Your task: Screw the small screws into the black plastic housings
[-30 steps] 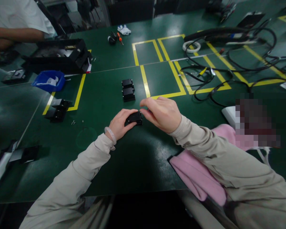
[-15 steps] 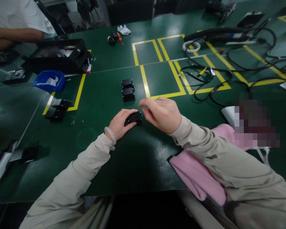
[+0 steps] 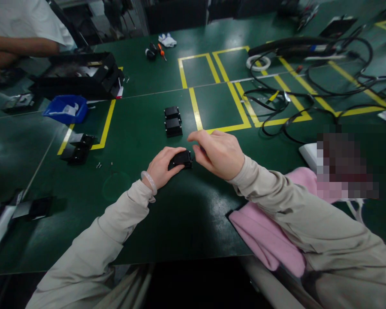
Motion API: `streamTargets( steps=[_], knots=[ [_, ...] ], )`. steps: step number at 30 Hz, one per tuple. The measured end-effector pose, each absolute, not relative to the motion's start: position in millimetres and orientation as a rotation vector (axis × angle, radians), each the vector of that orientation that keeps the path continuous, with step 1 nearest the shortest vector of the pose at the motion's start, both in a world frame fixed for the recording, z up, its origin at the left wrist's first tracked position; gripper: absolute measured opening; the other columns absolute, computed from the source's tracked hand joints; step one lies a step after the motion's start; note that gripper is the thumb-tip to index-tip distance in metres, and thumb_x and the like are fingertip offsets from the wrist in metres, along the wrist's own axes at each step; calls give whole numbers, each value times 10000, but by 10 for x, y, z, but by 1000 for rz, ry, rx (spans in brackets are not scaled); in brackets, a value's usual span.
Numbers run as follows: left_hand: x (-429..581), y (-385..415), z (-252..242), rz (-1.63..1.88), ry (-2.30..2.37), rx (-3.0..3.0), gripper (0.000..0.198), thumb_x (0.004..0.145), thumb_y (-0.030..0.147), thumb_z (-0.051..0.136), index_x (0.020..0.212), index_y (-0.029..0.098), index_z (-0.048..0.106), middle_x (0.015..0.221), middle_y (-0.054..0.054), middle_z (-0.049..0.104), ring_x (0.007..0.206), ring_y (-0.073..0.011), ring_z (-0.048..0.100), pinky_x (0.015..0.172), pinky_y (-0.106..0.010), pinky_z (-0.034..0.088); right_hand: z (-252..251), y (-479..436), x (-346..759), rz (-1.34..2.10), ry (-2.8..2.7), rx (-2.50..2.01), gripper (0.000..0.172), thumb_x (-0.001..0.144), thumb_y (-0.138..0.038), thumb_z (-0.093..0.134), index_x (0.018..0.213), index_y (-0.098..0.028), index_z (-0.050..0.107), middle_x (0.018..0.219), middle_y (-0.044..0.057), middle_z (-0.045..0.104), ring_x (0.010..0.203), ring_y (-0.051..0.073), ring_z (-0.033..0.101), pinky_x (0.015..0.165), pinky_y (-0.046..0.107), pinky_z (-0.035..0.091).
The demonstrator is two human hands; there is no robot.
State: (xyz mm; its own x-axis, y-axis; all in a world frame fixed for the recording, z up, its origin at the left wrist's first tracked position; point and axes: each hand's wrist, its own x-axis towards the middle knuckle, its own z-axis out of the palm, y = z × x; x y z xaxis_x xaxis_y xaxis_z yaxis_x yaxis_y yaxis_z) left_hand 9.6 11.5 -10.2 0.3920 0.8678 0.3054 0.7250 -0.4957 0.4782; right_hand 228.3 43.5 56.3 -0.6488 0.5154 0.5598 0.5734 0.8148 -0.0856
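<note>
A small black box-like part (image 3: 182, 159) lies on the green table, with screw heads or pins at its right end. My left hand (image 3: 161, 167) is closed around its left side, thumb at the near edge and fingers over the far edge. Just right of the part is my right hand (image 3: 220, 154), its fingers curled and its thumb close to the index finger. Whatever sits inside that curl is hidden by the hand. Beyond them, two similar black parts (image 3: 173, 126) stand one behind the other.
More black parts (image 3: 75, 152) and loose screws (image 3: 98, 165) lie to the left, near a blue bin (image 3: 67, 109). A black tray (image 3: 80, 77) stands by another person's arms. Black cables (image 3: 296, 92) spread across the right. Pink cloth (image 3: 266, 236) lies under my right forearm.
My right thumb and index finger have shifted very slightly beside the black part. My left hand and the part stay where they were.
</note>
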Motion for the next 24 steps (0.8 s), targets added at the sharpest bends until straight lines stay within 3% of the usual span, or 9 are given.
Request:
streamTargets(
  steps=[5,10,16,21,24],
  knots=[
    [90,118,-110,761,1417,2387,411,924,294,616,1318,206,542,1208,-85,629,1148,-250,592,1011,-415,489,555,454,2293,-111,-2445,-800,313,1002,-325,366,985,-148,625,665,15,636,588,138,530,676,282,370],
    [93,119,-100,762,1406,2378,410,931,301,605,1325,210,538,1221,-84,630,1162,-250,589,1028,-420,479,550,448,2280,-108,-2412,-785,301,996,-255,340,1054,-147,614,733,24,664,616,138,547,668,280,360],
    [99,114,-98,782,1393,2401,397,937,291,607,1316,193,542,1210,-87,629,1151,-243,592,1008,-398,490,546,448,2285,-142,-2443,-769,345,1018,-357,356,997,-142,625,665,15,641,592,141,539,669,280,363],
    [101,113,-100,769,1405,2396,402,940,302,603,1324,207,529,1208,-82,626,1147,-243,590,1009,-402,489,551,437,2273,-105,-2409,-764,302,984,-225,353,1139,-137,597,798,37,698,654,143,576,676,277,362],
    [99,116,-103,778,1393,2401,394,938,293,610,1312,194,538,1203,-87,628,1137,-240,594,998,-395,492,552,440,2277,-129,-2409,-759,308,1004,-301,368,1073,-133,617,737,29,679,624,144,564,667,277,368]
  ],
)
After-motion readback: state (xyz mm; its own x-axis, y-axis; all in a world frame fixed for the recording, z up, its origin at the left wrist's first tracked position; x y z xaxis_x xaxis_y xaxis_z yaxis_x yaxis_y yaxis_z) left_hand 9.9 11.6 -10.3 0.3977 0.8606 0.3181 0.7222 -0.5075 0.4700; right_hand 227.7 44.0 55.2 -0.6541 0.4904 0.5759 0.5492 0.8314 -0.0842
